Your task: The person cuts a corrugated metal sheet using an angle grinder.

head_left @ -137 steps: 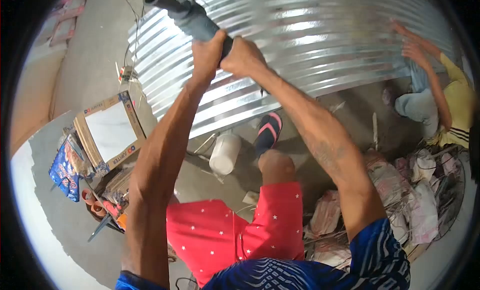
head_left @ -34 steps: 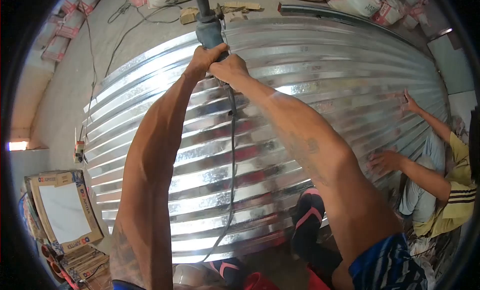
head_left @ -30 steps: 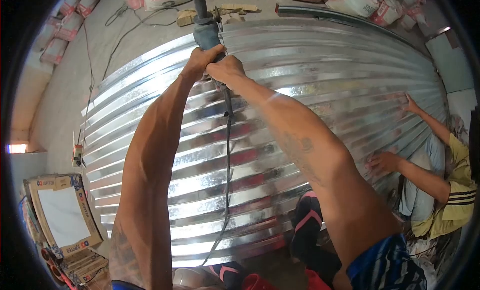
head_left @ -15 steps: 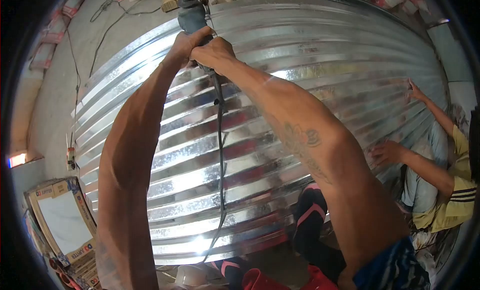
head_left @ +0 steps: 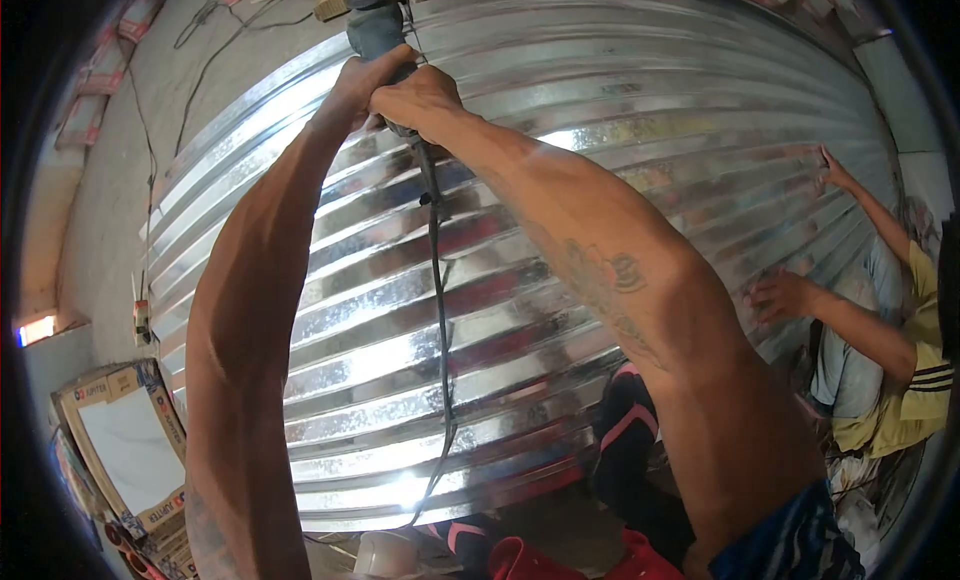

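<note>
Both arms reach forward to a dark corded power tool [head_left: 374,30] at the top, left of centre, over corrugated metal sheeting [head_left: 390,360]. My left hand [head_left: 360,80] is wrapped round the tool's body. Pressed close beside it, my right hand [head_left: 418,98] grips the tool's rear part. A black cable [head_left: 438,280] runs from the tool back across the shiny ridges toward me. The tool's far end is cut off by the frame's top edge, so its contact with the metal cannot be seen.
At the right, a co-worker in a yellow shirt [head_left: 925,350] has hands [head_left: 780,296] at the sheeting. A framed cardboard panel [head_left: 125,445] leans at lower left. Cables [head_left: 190,90] lie on the floor at upper left. A white container [head_left: 385,555] is at the bottom.
Both my hands and the tool appear slightly farther left in view. The co-worker's nearer hand has shifted a little, its fingers now more raised.
</note>
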Demonstrator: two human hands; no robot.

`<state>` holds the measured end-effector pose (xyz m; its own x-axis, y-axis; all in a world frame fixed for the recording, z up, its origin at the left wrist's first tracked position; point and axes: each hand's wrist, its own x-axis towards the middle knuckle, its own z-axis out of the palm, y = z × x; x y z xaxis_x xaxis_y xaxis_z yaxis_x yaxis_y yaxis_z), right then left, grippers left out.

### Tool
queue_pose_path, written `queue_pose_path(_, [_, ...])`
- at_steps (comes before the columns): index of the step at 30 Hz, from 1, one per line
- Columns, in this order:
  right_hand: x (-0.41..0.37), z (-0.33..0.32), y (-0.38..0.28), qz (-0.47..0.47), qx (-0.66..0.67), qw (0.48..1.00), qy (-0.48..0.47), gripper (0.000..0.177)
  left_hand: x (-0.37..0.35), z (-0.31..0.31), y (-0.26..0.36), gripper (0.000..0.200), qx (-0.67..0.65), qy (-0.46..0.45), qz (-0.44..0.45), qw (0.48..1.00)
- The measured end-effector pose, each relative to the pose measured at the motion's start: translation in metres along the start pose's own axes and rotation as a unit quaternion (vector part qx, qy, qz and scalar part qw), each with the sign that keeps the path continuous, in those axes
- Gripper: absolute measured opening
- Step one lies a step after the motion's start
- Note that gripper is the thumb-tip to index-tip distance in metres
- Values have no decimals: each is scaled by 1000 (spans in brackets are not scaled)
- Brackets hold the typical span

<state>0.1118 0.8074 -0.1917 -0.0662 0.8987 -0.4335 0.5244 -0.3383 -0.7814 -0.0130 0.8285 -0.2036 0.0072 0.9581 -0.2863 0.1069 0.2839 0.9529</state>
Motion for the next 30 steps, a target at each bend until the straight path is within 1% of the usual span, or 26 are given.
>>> queue_pose_path(3, [1,1,0,-4,-15,1000,-7,41,-7,0,3,43,-11,-21,32,999])
queue_pose_path(6, [0,1,1,-14,16,1000,-4,40,-9,-1,8,40,-2,-24,-5,1000])
queue_pose_path(9, [0,2,0,1,22,1000,2,40,-8,6,3,41,-60,-1,15,998])
queue_pose_path(12, [-1,1,-2,12,32,999,-7,42,-5,-3,3,41,-41,-53,18,998])
queue_pose_path(15, [1,1,-1,6,39,999,-14,43,-1,-4,1,42,-7,-41,28,999])
queue_pose_path(18, [8,7,-1,8,41,999,-19,44,0,-4,-2,42,-10,-30,44,999])
queue_pose_path(19, [8,8,0,3,48,999,-8,44,2,-5,-4,42,-13,-29,49,998])
queue_pose_path(21, [9,10,2,-6,59,998,13,43,2,-7,-5,43,-14,-40,56,998])
queue_pose_path(23, [13,10,4,-11,73,997,2,42,2,-9,-2,44,3,-55,61,997])
queue_pose_path(25, [17,12,5,-8,73,997,-3,40,3,-10,-2,45,1,-62,41,997])
queue_pose_path(27, [15,12,1,3,60,998,-1,37,4,-8,1,45,-31,-61,-1,998])
queue_pose_path(30, [-1,-2,-2,-1,81,996,-30,35,0,-11,2,44,-28,-77,31,996])
